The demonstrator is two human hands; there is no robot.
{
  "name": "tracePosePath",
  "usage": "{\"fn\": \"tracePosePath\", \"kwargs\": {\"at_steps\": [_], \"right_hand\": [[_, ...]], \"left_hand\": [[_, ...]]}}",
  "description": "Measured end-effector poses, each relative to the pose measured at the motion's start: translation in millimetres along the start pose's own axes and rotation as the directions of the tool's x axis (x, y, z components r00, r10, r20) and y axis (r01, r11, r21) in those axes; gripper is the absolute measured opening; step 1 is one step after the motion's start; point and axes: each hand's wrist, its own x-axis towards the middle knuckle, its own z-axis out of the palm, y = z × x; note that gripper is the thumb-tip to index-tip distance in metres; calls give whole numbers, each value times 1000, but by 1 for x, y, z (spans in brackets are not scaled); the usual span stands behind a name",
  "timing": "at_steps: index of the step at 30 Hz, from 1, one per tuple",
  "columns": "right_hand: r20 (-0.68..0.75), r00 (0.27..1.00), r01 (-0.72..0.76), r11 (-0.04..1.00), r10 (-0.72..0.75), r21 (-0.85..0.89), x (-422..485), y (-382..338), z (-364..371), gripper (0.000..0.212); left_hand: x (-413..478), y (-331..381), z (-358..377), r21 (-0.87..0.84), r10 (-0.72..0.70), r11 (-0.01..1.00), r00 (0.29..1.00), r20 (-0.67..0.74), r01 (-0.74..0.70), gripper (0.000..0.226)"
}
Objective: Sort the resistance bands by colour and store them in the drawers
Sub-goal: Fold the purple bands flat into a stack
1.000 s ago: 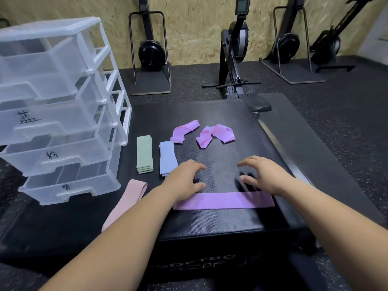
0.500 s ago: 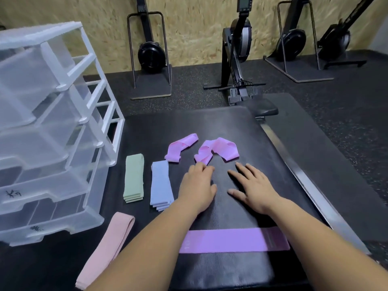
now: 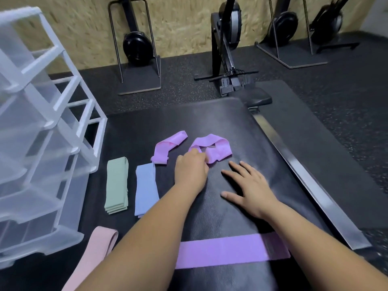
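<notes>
On the black padded box [image 3: 210,114] lie two crumpled purple bands, one further left [image 3: 168,147] and one further right [image 3: 216,148]. My left hand [image 3: 192,171] reaches the right crumpled band and its fingertips pinch its near edge. My right hand [image 3: 249,185] lies flat on the pad with fingers spread, holding nothing. A flattened purple band [image 3: 228,249] stretches across the pad near me. A folded green stack [image 3: 117,184] and a folded blue stack [image 3: 146,189] sit side by side at the left. A pink band [image 3: 94,255] lies at the lower left.
A translucent white drawer unit [image 3: 39,131] stands at the left, its drawers partly pulled out. A rowing machine with a metal rail [image 3: 310,185] runs along the box's right side. More machines stand by the wooden wall behind.
Both hands left the flattened purple band and moved forward. My left hand has reached the right crumpled purple band and taken its edge. The view has dipped closer.
</notes>
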Motion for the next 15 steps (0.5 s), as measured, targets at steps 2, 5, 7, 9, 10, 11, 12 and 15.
{"fn": "tracePosePath", "kwargs": {"at_steps": [2,5,7,9,10,11,12,15], "right_hand": [[-24,999,-18,990,21,140,1,2,-3,80],[-134,984,-44,894,115,447,-2,-2,-13,41],[-155,946,-132,777,284,616,-5,-7,-19,37],[-159,910,-166,686,384,708,-5,-11,-21,31],[-170,902,-162,677,397,718,-4,-12,-21,27],[-180,900,-158,682,397,714,-4,-13,-20,23],[-189,900,-156,697,392,700,-2,-13,-18,20],[-201,929,-142,800,312,584,5,-16,-12,27]], "left_hand": [[-16,-3,-1,-90,70,994,997,13,-69,23],[-42,-9,-6,-102,242,966,970,35,-237,20],[-56,-15,-7,-92,311,947,950,8,-309,18],[-65,-22,-8,-101,301,948,953,-33,-303,17],[-68,-24,-9,-90,283,954,959,-30,-285,18],[-71,-26,-11,-77,261,962,965,1,-260,20],[-74,-26,-13,-74,239,969,970,45,-235,23],[-83,-26,-17,-108,191,978,975,113,-179,32]]}}
